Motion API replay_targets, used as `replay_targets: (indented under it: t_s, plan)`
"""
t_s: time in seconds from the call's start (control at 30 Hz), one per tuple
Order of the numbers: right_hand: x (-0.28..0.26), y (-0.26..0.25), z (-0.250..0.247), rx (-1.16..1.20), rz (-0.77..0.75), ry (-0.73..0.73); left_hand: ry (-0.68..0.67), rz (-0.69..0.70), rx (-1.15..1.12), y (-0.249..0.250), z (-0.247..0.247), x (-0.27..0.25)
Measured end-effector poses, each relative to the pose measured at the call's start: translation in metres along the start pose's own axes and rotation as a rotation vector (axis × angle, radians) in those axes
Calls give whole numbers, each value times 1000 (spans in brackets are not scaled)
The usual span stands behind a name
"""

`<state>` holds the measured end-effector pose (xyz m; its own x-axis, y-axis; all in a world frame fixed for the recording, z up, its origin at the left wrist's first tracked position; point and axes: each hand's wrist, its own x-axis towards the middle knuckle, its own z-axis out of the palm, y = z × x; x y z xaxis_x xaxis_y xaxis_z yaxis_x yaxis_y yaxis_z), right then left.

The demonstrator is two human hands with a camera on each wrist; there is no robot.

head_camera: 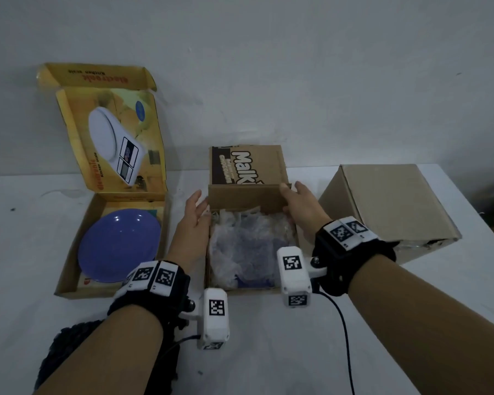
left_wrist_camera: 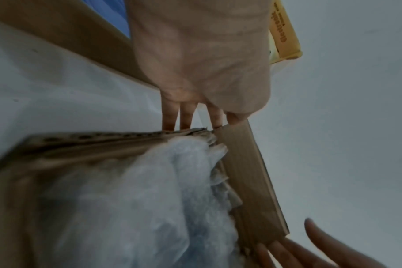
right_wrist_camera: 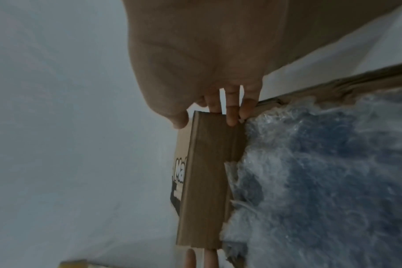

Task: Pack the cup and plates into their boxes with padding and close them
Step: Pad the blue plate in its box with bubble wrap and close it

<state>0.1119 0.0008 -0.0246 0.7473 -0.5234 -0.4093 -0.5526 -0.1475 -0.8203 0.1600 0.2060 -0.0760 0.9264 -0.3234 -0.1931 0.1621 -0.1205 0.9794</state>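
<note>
A brown "Malkist" box (head_camera: 240,291) stands open in the middle, with bubble wrap (head_camera: 246,246) over something blue inside. Its lid (head_camera: 246,163) is upright at the far side, with the plain front flap (head_camera: 246,196) folded towards me. My right hand (head_camera: 297,206) pinches the flap's right end, thumb on one face and fingers on the other (right_wrist_camera: 232,117). My left hand (head_camera: 196,215) lies with straight fingers (left_wrist_camera: 168,119) against the box's far left corner, beside the flap (left_wrist_camera: 248,172). A blue plate (head_camera: 120,246) lies bare in the open yellow scale box (head_camera: 69,266) at left.
A closed plain cardboard box (head_camera: 391,201) sits at the right, close to my right wrist. The yellow box's lid (head_camera: 111,143) stands against the wall. A black cable (head_camera: 345,337) trails over the white table (head_camera: 268,352). A dark knitted thing (head_camera: 57,352) lies at the bottom left.
</note>
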Motion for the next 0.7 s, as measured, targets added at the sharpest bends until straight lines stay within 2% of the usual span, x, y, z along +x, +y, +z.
replay_targets:
  t_s: [0.1, 0.2, 0.4, 0.53, 0.7]
  plan:
    - [3, 5, -2, 140, -14, 14, 31, -97, -35, 11, -1, 4]
    - [-5, 5, -7, 333, -4, 7, 14, -96, -82, 18, 1, -2]
    - [-21, 11, -21, 603, 76, -115, 73, -67, -37, 14, -5, -12]
    - [-34, 14, -24, 587, 63, -178, 16, -55, -9, 18, -9, -25]
    - [-37, 28, -23, 568, -35, -201, 9, -144, -53, 26, -8, -32]
